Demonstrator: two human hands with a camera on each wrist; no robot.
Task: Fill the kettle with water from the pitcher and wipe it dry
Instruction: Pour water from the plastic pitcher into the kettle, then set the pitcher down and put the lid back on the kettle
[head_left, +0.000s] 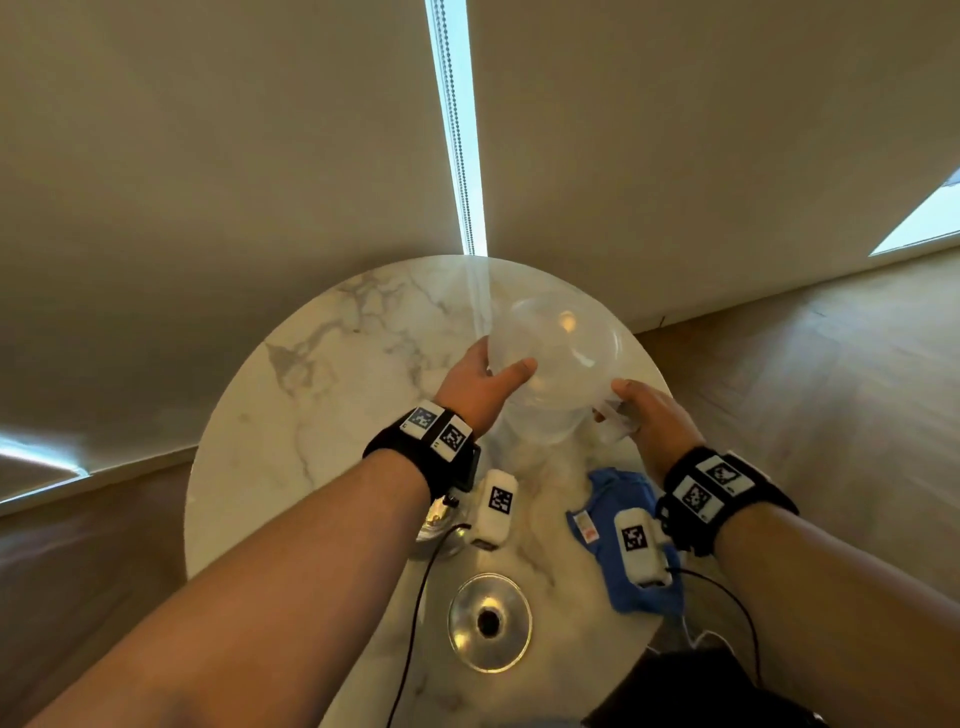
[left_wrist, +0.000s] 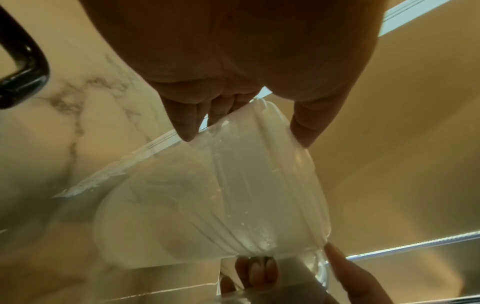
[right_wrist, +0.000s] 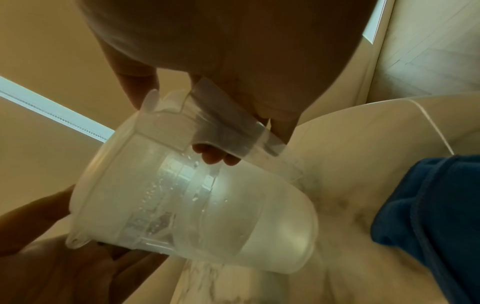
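I hold a clear plastic pitcher (head_left: 561, 353) tilted above the round marble table (head_left: 322, 374). My left hand (head_left: 493, 374) pinches its rim, thumb on one side and fingers on the other. My right hand (head_left: 623, 405) grips the pitcher's handle (right_wrist: 223, 127). Droplets cling inside the pitcher (right_wrist: 182, 195) and some water lies in its lower part. The shiny metal kettle (head_left: 434, 527) stands under my left wrist, mostly hidden; its black handle (left_wrist: 23, 67) shows in the left wrist view. A metal lid (head_left: 490, 622) with a black knob lies near the front edge.
A crumpled blue cloth (head_left: 608, 525) lies on the table under my right wrist, also seen as blue cloth (right_wrist: 428, 216) in the right wrist view. Black cables run from both wristbands over the table's front edge. Beige blinds hang behind the table.
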